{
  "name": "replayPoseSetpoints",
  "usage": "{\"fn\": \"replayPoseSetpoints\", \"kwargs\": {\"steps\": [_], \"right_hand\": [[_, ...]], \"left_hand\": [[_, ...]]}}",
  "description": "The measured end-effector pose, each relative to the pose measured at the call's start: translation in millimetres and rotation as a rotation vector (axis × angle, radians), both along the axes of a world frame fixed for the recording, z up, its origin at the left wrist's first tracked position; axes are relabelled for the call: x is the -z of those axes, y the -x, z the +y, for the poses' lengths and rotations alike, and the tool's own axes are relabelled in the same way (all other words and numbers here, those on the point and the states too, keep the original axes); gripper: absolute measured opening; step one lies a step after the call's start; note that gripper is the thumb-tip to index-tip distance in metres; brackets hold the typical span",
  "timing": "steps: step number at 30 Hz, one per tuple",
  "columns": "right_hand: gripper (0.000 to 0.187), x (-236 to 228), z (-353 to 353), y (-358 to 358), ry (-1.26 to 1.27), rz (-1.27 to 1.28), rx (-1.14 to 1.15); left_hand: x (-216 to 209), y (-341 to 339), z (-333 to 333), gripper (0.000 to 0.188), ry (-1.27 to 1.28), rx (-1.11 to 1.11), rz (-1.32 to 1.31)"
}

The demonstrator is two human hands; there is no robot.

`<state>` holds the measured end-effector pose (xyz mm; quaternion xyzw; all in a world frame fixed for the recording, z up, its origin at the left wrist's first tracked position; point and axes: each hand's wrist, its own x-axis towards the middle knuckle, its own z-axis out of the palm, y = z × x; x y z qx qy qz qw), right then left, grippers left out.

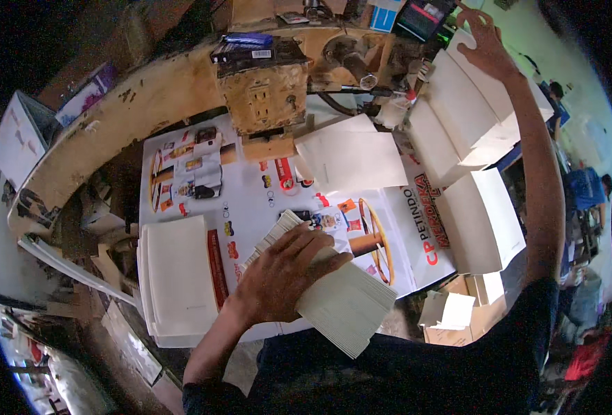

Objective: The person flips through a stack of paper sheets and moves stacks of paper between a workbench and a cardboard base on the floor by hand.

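A fanned stack of pale paper booklets lies slantwise at the near middle of the table. Over it, my left hand is closed, its fingers across the top and its thumb along the stack. The stack's far end shows past the fingertips, with many layered edges. My right hand is stretched out to the far right, above the tall rows of white paper stacks. Its thumb and fingers are apart, and nothing shows between them. A dark lit screen is just left of this hand.
A printed poster sheet covers the table. On it lie a paper pile at left, loose folded sheets at centre and another stack at right. A worn tan machine stands behind. An open carton sits low right; people are beyond.
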<state>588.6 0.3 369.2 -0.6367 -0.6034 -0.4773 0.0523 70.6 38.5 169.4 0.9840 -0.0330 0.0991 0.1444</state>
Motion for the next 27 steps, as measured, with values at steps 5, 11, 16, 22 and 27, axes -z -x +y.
{"fn": "replayPoseSetpoints", "kwargs": {"steps": [5, 11, 16, 22, 27], "right_hand": [[0.045, 5.8, 2.2, 7.6, 0.027, 0.095, 0.089], [0.043, 9.9, 1.5, 4.3, 0.078, 0.099, 0.017], [0.064, 1.9, 8.3, 30.8, 0.293, 0.132, 0.249], [0.062, -5.3, 15.0, 20.6, 0.109, 0.102, 0.322], [0.061, -8.7, 21.5, 11.3, 0.215, 0.207, 0.307]], "left_hand": [[-0.7, -0.7, 1.8, 0.078, -0.026, -0.007, 0.053], [1.2, -4.1, 1.0, 0.079, 0.018, 0.006, 0.051], [2.6, -2.4, 1.0, 0.079, -0.028, -0.009, 0.050], [-0.4, -3.0, 1.9, 0.079, 0.023, 0.004, 0.032], [-4.0, -2.1, 1.0, 0.082, 0.009, -0.002, 0.061]]}}
